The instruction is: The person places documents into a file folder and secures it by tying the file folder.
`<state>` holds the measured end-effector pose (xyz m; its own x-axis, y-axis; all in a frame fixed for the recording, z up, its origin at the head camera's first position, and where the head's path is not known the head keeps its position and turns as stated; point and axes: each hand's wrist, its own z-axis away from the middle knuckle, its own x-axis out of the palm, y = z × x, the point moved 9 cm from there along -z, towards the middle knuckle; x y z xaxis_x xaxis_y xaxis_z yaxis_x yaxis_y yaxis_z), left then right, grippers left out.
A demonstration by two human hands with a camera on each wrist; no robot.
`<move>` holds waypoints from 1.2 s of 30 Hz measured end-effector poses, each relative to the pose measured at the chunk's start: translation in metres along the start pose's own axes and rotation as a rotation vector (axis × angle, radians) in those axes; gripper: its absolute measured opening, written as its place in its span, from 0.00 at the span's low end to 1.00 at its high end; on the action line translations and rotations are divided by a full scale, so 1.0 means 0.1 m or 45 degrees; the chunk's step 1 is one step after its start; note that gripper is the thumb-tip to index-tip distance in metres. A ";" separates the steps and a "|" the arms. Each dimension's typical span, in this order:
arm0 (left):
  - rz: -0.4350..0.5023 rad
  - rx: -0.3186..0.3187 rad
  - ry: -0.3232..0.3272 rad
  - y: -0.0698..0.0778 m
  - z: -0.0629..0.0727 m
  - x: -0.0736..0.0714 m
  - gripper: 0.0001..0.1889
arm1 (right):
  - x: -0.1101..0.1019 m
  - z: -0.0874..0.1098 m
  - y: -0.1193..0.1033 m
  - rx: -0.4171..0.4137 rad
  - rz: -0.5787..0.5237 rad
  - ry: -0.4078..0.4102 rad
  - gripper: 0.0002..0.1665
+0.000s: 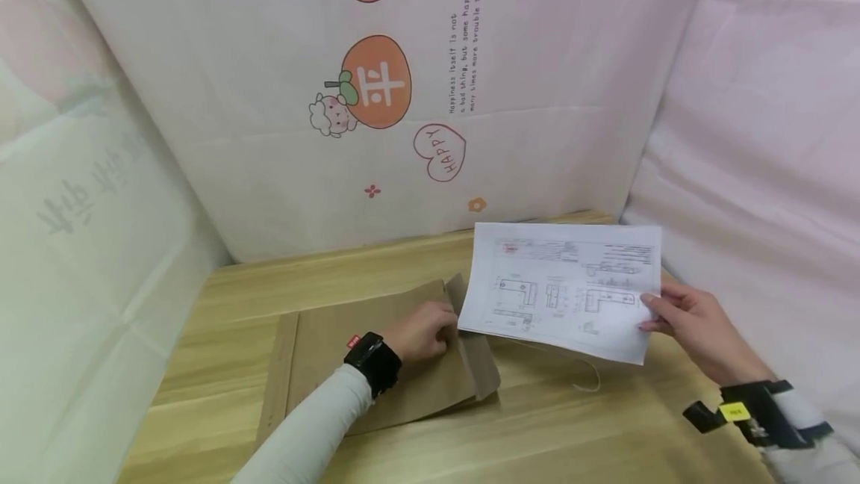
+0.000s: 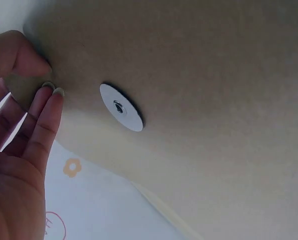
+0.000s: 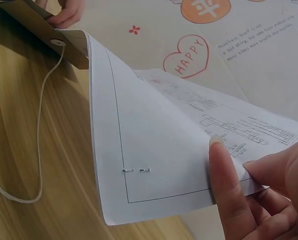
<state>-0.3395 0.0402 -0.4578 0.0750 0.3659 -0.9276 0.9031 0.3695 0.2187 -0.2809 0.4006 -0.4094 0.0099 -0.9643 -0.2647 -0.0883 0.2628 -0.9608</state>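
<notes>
A brown kraft paper document envelope point(image 1: 437, 388) lies on the table with its flap point(image 1: 482, 368) folded out to the right. My left hand point(image 1: 425, 331) holds the envelope near its mouth, thumb and fingertips pinching the edge in the left wrist view. A white round button disc point(image 2: 121, 107) sits on the brown paper there. My right hand point(image 1: 699, 327) pinches the right edge of stapled white sheets point(image 1: 558, 290) printed with technical drawings. Their left end overlaps the flap; whether any part is inside, I cannot tell. Bent sheets show staples point(image 3: 145, 170) in the right wrist view.
A white string point(image 3: 41, 125) trails from the envelope's button onto the wood-grain table point(image 1: 222, 334). Printed white cloth point(image 1: 524, 125) hangs behind the table, with more cloth at both sides. Each wrist wears a black strapped device.
</notes>
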 end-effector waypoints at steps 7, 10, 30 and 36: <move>-0.057 -0.053 -0.008 0.02 0.00 -0.10 0.12 | 0.20 0.00 -0.02 0.017 0.118 -0.094 0.32; -0.083 -0.065 -0.009 0.01 0.01 -0.08 0.12 | 0.26 0.02 -0.03 0.006 0.102 -0.147 0.29; -0.134 -0.149 -0.072 0.05 0.02 -0.11 0.13 | 0.47 -0.09 0.11 0.159 0.041 -0.317 0.31; -0.129 -0.151 -0.082 0.07 0.03 -0.12 0.11 | 0.52 -0.21 0.05 0.190 0.022 -0.318 0.32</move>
<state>-0.3329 0.0354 -0.4458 0.0165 0.2671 -0.9635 0.8516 0.5013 0.1535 -0.3014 0.3513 -0.4263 0.2561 -0.9265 -0.2757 0.0567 0.2992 -0.9525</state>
